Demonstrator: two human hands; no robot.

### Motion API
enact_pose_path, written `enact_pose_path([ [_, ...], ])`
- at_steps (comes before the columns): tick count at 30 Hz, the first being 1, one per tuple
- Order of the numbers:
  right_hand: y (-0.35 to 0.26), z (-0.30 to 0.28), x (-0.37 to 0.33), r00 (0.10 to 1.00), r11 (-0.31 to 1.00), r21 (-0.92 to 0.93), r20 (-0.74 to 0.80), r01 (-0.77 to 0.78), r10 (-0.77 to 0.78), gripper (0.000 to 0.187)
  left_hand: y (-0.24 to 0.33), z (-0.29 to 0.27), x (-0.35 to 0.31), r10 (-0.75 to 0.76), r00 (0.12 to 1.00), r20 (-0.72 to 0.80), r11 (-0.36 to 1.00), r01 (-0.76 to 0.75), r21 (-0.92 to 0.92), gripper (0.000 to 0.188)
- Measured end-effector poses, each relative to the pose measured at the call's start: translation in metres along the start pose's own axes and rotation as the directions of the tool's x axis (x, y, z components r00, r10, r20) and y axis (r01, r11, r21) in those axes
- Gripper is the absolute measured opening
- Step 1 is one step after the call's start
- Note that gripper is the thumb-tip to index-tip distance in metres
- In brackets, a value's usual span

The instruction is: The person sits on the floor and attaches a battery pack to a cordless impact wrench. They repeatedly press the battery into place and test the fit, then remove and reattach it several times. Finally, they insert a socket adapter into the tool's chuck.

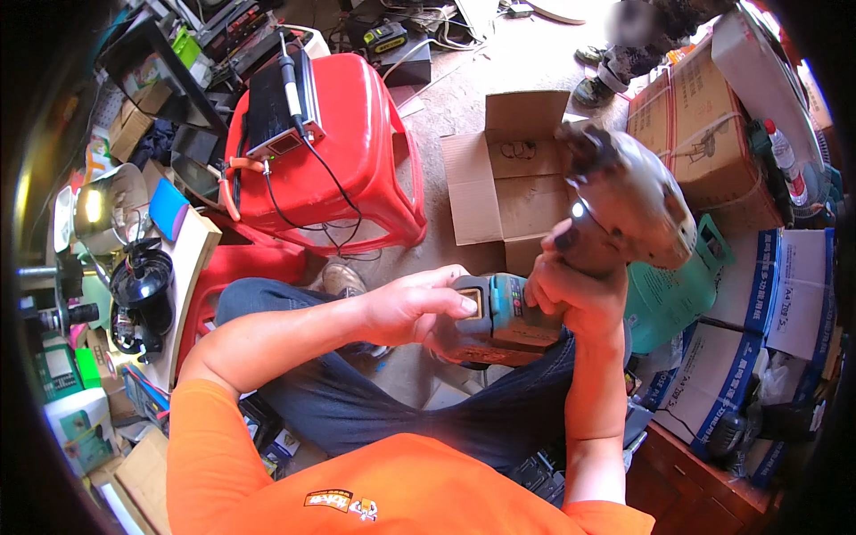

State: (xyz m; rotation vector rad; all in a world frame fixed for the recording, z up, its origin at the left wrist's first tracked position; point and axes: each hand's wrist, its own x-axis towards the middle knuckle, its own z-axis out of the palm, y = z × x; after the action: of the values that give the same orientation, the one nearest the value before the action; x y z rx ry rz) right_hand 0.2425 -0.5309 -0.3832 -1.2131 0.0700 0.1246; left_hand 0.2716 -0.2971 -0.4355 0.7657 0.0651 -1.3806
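A worn cordless power tool [649,201] with a pistol grip is held over my lap, its grey, scuffed head raised at the right and a small lamp on it lit. My right hand [575,290] is wrapped round the grip just below the head. At the grip's foot sits a chunky battery pack [480,325], dark with a teal band. My left hand [415,305] clasps the pack's left end, thumb pressed on top beside a yellowish-framed patch. The fingers beneath the pack are hidden. Whether pack and tool are fully joined, I cannot tell.
Beyond my hands lies an open cardboard box [468,187]. A red plastic stool [374,134] carries a black soldering station [276,107] with trailing cables. At the right are a green plastic case [664,303], a large carton [695,116] and stacked paper boxes [713,374]. Another person's shoe [593,92] shows far off.
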Motion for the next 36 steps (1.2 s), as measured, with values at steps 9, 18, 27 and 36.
enact_pose_path([
  [9, 0.009, 0.013, 0.013, 0.992, 0.992, -0.074, -0.080, -0.103, 0.097, 0.027, 0.031, 0.029, -0.002, 0.317, 0.948, 0.038, 0.201, -0.107, 0.974, 0.093],
  [18, 0.029, 0.013, 0.011, 0.977, 0.978, -0.054, -0.077, -0.202, 0.198, 0.027, 0.021, 0.011, 0.008, 0.216, 0.973, 0.081, 0.109, -0.107, 0.988, 0.089],
  [27, 0.021, 0.010, 0.014, 0.971, 0.973, -0.041, -0.073, -0.229, 0.226, 0.029, 0.006, 0.011, 0.005, 0.325, 0.939, 0.112, 0.159, -0.171, 0.972, 0.089],
  [36, 0.018, 0.014, 0.004, 0.973, 0.961, -0.156, 0.000, -0.230, 0.233, 0.025, 0.001, 0.006, 0.005, 0.254, 0.955, 0.150, 0.116, -0.184, 0.976, 0.086],
])
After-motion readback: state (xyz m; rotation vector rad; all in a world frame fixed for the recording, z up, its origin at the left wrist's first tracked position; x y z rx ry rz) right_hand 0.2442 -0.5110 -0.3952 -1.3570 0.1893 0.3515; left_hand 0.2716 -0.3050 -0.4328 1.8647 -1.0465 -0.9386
